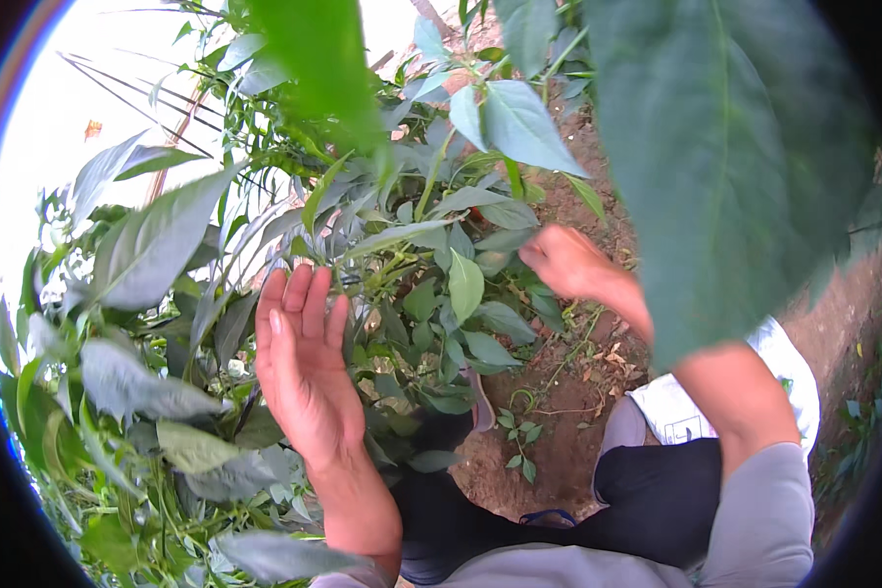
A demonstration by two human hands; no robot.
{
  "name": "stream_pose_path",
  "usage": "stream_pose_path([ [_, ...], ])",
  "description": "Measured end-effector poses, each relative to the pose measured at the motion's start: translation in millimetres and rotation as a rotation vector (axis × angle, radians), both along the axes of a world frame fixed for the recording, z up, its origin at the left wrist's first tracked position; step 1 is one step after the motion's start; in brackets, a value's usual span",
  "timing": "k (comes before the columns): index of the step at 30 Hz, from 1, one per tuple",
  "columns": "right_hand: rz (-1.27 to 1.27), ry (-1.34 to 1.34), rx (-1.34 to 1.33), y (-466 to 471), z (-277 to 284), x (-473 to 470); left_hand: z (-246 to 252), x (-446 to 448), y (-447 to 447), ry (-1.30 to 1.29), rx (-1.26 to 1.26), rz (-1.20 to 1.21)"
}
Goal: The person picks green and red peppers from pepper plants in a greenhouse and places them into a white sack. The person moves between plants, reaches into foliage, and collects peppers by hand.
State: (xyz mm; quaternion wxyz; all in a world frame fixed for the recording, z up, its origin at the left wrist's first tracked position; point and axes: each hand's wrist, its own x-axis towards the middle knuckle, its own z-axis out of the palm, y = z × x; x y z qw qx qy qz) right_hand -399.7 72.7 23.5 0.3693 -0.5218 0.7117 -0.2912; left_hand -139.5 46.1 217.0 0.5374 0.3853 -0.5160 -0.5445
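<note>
My left hand [309,367] is raised palm up with its fingers extended, against the foliage of a leafy plant, likely a pepper plant [467,283]. Nothing lies in its palm. My right hand [569,264] is at the right side of the same plant, close to its leaves, with the fingers curled. Its fingertips are turned away, so I cannot tell whether it holds anything. A small red spot [476,213] shows among the leaves between my hands; most of it is hidden.
A large blurred leaf [728,176] hangs close to the camera and covers part of my right forearm. Dense foliage [147,397] fills the left side. By my knee lies a white sack [672,408] bearing print. A small seedling [522,441] grows from bare soil [500,470] between my legs.
</note>
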Motion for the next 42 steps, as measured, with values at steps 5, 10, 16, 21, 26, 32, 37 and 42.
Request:
stream_pose_path([
  [5, -0.187, -0.099, -0.037, -88.0, -5.7, 8.7, -7.1, 6.5, 0.8, -0.037, -0.046, 0.005],
  [10, -0.006, -0.282, 0.127, -94.1, 3.8, -8.6, -9.7, 8.1, -1.0, -0.054, -0.052, 0.027],
  [16, -0.097, 0.046, -0.065, -92.5, -19.8, 1.9, -9.2, 6.0, 0.8, -0.034, -0.064, 0.044],
  [21, -0.211, -0.147, -0.37, -99.4, -53.8, 25.2, -11.5, 8.0, 1.6, -0.033, -0.065, 0.052],
  [26, 0.08, 0.159, -0.206, -118.2, -37.8, 14.3, -12.8, 10.6, -1.1, -0.025, -0.066, 0.055],
  [32, 0.183, -0.487, -0.165, -126.8, 14.4, 0.8, -11.8, 9.7, -2.6, -0.032, -0.06, 0.051],
  [37, 0.137, -0.65, 0.111, -109.2, 50.8, -12.4, -11.2, 10.7, -3.4, -0.006, -0.045, 0.025],
  [42, -0.06, -0.36, 0.145, -104.5, 71.0, -2.2, -10.4, 12.6, -0.4, 0.031, -0.034, 0.002],
])
